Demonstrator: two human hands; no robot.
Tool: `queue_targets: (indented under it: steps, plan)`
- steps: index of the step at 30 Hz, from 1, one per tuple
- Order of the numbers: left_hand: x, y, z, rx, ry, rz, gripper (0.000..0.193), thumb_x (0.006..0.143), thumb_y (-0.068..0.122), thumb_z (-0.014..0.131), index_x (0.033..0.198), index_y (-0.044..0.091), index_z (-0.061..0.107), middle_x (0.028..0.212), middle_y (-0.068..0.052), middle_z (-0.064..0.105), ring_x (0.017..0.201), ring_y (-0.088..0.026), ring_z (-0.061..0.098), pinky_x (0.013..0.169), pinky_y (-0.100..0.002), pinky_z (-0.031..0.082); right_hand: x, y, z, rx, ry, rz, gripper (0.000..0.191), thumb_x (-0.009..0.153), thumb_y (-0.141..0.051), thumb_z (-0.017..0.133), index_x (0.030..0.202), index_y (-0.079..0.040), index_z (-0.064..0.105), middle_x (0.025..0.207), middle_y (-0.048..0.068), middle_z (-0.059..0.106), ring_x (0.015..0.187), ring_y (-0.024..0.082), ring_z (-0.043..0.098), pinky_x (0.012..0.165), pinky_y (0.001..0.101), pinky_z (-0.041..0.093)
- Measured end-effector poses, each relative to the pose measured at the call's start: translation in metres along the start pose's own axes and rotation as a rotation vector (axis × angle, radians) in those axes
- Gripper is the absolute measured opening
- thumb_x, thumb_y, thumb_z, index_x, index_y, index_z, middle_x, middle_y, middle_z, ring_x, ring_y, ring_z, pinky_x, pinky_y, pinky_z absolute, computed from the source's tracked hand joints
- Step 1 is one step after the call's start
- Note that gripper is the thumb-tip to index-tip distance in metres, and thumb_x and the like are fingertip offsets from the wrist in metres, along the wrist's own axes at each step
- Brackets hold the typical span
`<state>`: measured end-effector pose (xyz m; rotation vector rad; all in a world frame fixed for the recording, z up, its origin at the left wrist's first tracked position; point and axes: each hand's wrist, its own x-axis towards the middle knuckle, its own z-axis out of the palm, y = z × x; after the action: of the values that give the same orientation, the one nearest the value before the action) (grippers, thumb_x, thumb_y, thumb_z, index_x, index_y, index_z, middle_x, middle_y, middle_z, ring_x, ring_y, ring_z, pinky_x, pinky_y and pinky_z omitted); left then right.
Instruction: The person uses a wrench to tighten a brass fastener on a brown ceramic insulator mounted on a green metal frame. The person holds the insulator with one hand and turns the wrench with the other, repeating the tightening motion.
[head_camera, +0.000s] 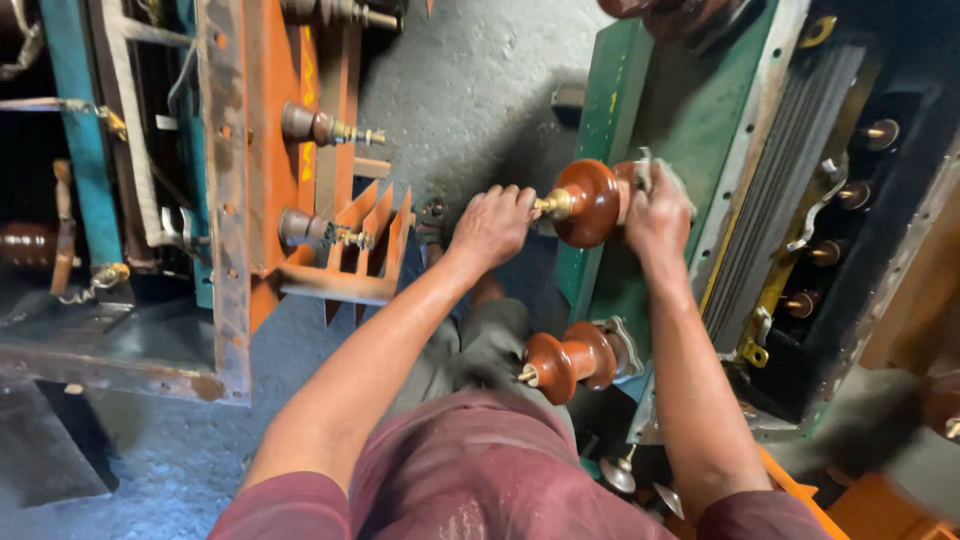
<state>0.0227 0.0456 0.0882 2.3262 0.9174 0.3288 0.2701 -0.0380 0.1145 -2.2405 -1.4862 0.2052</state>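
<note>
A reddish-brown ceramic bushing (590, 203) with a brass stud sticks out of the side of a green metal tank (690, 110). My left hand (490, 225) is closed on the brass stud at the bushing's tip. My right hand (658, 212) grips the bushing's base against the tank wall, with a metal clamp piece by the fingers. A second brown bushing (568, 360) projects from the tank lower down, untouched.
An orange and rusty steel tank (250, 170) with two grey-brown bushings stands at the left. Inside the green tank's open top are several brass terminals (828, 252) and a yellow bracket. Grey concrete floor (470, 90) lies between the tanks. My legs are below.
</note>
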Motion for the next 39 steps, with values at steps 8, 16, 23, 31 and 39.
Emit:
queue_targets:
  steps: [8, 16, 23, 31, 39]
  plan:
    - [0.013, 0.036, -0.005, -0.203, 0.042, -0.292, 0.024, 0.101, 0.031, 0.056, 0.098, 0.008, 0.057, 0.089, -0.016, 0.068, 0.081, -0.041, 0.066, 0.069, -0.056, 0.051, 0.027, -0.054, 0.011, -0.251, -0.020, 0.209, 0.016, 0.095, -0.024, 0.064, 0.091, -0.008, 0.065, 0.084, 0.020, 0.070, 0.079, 0.045, 0.068, 0.070, 0.0591, 0.053]
    - [0.045, 0.030, -0.013, -0.782, -0.270, -0.825, 0.047, 0.103, 0.039, 0.043, 0.084, 0.003, 0.067, 0.064, -0.013, 0.069, 0.057, -0.028, 0.072, 0.058, -0.044, 0.056, 0.042, -0.089, -0.001, -0.264, -0.027, 0.430, 0.030, 0.101, -0.035, 0.062, 0.090, -0.007, 0.065, 0.082, 0.022, 0.071, 0.076, 0.047, 0.068, 0.067, 0.0603, 0.053]
    - [0.048, 0.045, -0.025, -1.274, -0.305, -1.329, 0.048, 0.106, 0.043, 0.041, 0.096, 0.001, 0.061, 0.065, -0.015, 0.059, 0.053, -0.028, 0.059, 0.049, -0.044, 0.045, 0.043, -0.107, -0.006, -0.297, -0.069, 0.505, 0.035, 0.103, -0.041, 0.058, 0.094, -0.008, 0.066, 0.084, 0.023, 0.072, 0.078, 0.049, 0.069, 0.068, 0.0598, 0.055]
    - [0.013, 0.052, -0.077, -0.228, 0.101, -0.207, 0.038, 0.099, 0.039, 0.052, 0.096, 0.001, 0.057, 0.088, -0.024, 0.067, 0.079, -0.047, 0.067, 0.067, -0.058, 0.052, 0.042, -0.113, -0.004, -0.296, -0.077, 0.540, 0.036, 0.102, -0.043, 0.058, 0.094, -0.008, 0.067, 0.088, 0.026, 0.073, 0.082, 0.051, 0.069, 0.073, 0.0612, 0.054]
    - [0.029, 0.061, -0.053, -0.710, -0.227, -0.782, 0.056, 0.107, 0.048, 0.044, 0.081, 0.004, 0.066, 0.067, -0.018, 0.069, 0.055, -0.027, 0.070, 0.055, -0.042, 0.055, 0.036, -0.113, -0.021, -0.329, 0.013, 0.525, 0.037, 0.100, -0.046, 0.061, 0.092, -0.010, 0.066, 0.082, 0.024, 0.072, 0.075, 0.047, 0.071, 0.066, 0.0589, 0.055]
